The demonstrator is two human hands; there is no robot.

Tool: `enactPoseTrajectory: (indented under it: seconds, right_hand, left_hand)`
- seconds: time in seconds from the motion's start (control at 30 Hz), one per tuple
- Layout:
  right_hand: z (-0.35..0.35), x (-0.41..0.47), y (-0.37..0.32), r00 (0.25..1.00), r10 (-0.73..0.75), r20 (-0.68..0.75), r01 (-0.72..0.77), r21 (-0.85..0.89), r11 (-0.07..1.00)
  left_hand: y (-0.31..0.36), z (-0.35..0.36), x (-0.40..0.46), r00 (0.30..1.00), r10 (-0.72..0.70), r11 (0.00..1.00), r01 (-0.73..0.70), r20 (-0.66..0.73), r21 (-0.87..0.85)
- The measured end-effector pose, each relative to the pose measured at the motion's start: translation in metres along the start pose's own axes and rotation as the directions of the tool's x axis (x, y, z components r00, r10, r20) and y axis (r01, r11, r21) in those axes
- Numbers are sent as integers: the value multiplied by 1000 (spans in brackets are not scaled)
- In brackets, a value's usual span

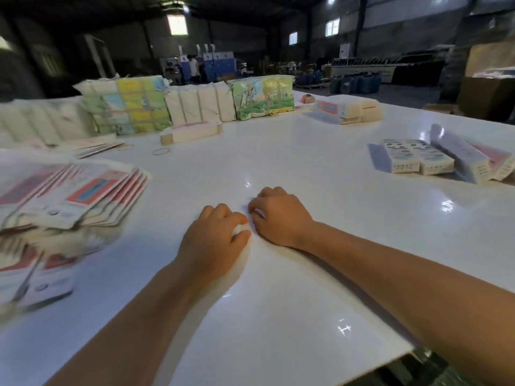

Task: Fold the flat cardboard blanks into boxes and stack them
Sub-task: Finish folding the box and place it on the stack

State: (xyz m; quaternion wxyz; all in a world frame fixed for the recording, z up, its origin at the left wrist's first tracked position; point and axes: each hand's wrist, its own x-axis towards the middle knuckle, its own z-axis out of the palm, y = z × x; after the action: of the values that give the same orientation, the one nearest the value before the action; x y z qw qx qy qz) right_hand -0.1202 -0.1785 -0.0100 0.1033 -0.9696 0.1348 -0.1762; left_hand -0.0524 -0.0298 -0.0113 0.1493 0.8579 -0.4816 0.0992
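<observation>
A fanned pile of flat cardboard blanks (83, 196), white with red and blue print, lies at the left of the white table (278, 302). More blanks (41, 277) lie blurred at the near left. Several folded boxes (418, 160) sit side by side at the right. My left hand (214, 238) and my right hand (278, 215) rest close together on the bare table in the middle. The fingers of both are curled under and hold nothing that I can see. Neither hand touches a blank or a box.
Wrapped bundles of printed packs (128, 104) (263, 97) line the far side of the table. A long folded box (192, 132), a rubber band (161, 151) and a small stack of blanks (345, 110) lie before them. The table's near corner (401, 355) drops off at lower right.
</observation>
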Motion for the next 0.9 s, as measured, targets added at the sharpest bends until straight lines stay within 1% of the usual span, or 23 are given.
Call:
enactPoseTrajectory:
  seconds: [0.03, 0.2, 0.3, 0.37, 0.43, 0.47, 0.5, 0.57, 0.63, 0.67, 0.73, 0.77, 0.8, 0.83, 0.9]
  right_hand:
    - [2, -1, 1, 1000, -20, -11, 20, -37, 999]
    - [2, -4, 5, 998, -49, -26, 48, -19, 999]
    - [1, -3, 5, 998, -49, -25, 48, -12, 999]
    - [0, -3, 4, 999, -47, -16, 47, -8, 999]
    - [-1, -4, 5, 999, -42, -15, 42, -7, 999]
    - [-1, -4, 5, 999, -41, -21, 41, -1, 999]
    - [-1, -4, 5, 999, -41, -29, 41, 8, 999]
    - [0, -4, 4, 999, -38, -35, 39, 28, 999]
    - [-1, -4, 4, 998, -38, -43, 39, 37, 999]
    - [0, -3, 4, 998, -38, -46, 39, 37, 999]
    - [0, -1, 4, 998, -33, -46, 35, 38, 999]
    - [0, -1, 4, 998, -31, -47, 33, 40, 999]
    - [1, 0, 4, 998, -31, -51, 33, 43, 999]
    - [1, 0, 4, 998, -31, -57, 33, 47, 998]
    - [2, 0, 5, 997, -32, -70, 36, 54, 998]
  left_hand:
    - [0, 1, 1, 1000, -8, 1000, 8, -2, -4]
    - [0, 4, 0, 1000, 6, 1000, -6, -29, 18]
    - [0, 5, -4, 998, 10, 1000, -10, -58, -2]
    - [-4, 2, 0, 1000, -19, 996, 17, -20, -92]
    - [-14, -13, 9, 995, -94, 973, 95, 19, -211]
    - [-24, -24, 15, 990, -140, 962, 141, 23, -233]
    - [-38, -36, 22, 983, -183, 964, 183, 17, -194]
    - [-76, -60, 32, 961, -276, 961, 276, -20, 16]
    - [-119, -81, 38, 916, -393, 894, 402, -84, 199]
    - [-140, -87, 38, 882, -460, 847, 470, -103, 247]
    - [-174, -92, 33, 808, -583, 762, 580, -86, 287]
    - [-185, -91, 30, 775, -630, 731, 613, -47, 300]
    - [-192, -87, 27, 760, -650, 716, 619, -15, 324]
    - [-196, -82, 24, 767, -642, 721, 603, 1, 341]
    - [-196, -72, 19, 800, -600, 750, 571, -22, 335]
